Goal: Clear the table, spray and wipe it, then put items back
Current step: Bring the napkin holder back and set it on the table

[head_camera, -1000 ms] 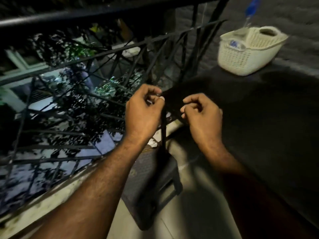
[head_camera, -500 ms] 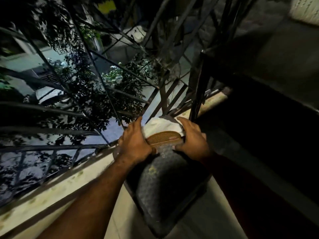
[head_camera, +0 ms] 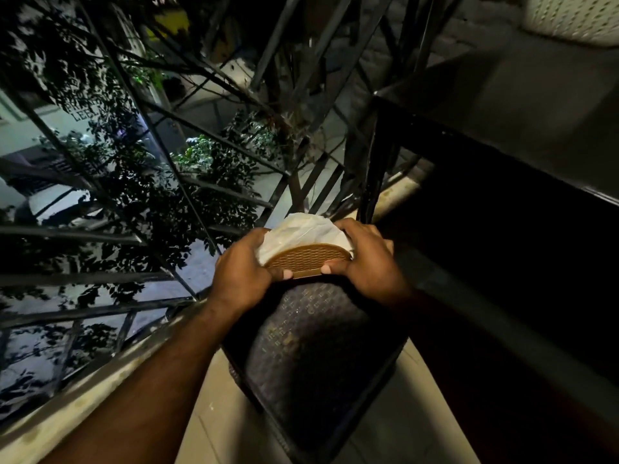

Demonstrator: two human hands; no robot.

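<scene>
A brown woven napkin holder (head_camera: 306, 258) with white tissue (head_camera: 301, 231) sticking out of it sits low down, over the back end of a dark stool (head_camera: 311, 346). My left hand (head_camera: 243, 274) grips its left end and my right hand (head_camera: 366, 264) grips its right end, thumbs on the near face. The dark table (head_camera: 522, 105) stretches to the right and above, its leg just behind the holder. Whether the holder rests on the stool or is lifted off it, I cannot tell.
A black iron railing (head_camera: 187, 155) with trees behind it runs along the left. The white plastic basket (head_camera: 576, 18) stands on the table at the top right corner. Pale floor tiles (head_camera: 402, 416) show between stool and table.
One second ago both hands were up at the table's corner, fingers curled. They dropped down to the stool and took hold of the napkin holder; since half a second ago the grip is unchanged.
</scene>
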